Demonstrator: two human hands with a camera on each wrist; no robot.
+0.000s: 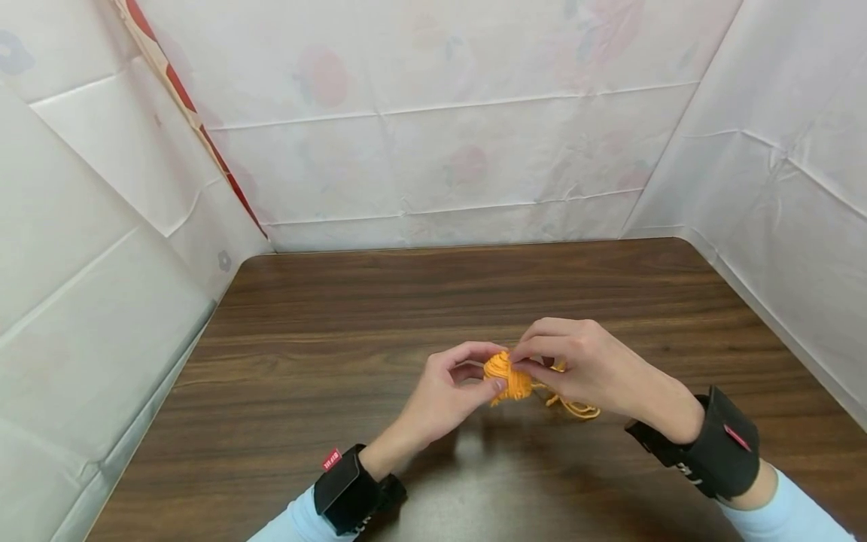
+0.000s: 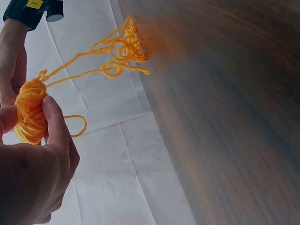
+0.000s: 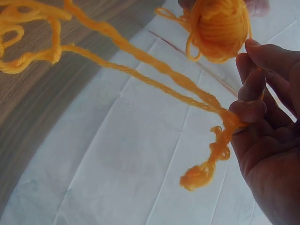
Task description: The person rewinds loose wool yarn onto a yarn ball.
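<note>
Yarn ball (image 1: 509, 376): small, orange, held above the table between both hands, near the middle of the tabletop.
Left hand (image 1: 447, 395): curled round the ball; the ball is pinched between thumb and fingertips, seen clearly in the left wrist view (image 2: 30, 117).
Right hand (image 1: 585, 365): fingers bent, the loose strands (image 3: 140, 70) are pinched just beside the ball; a frayed end hangs below the fingers.
Loose yarn (image 1: 576, 406): a tangle of loops is trailed onto the table under the right hand.
Table (image 1: 325, 324): dark wood grain.
Walls (image 1: 440, 150): covered with creased white sheeting on three sides.
Wrists: black straps are worn over pale blue sleeves.
</note>
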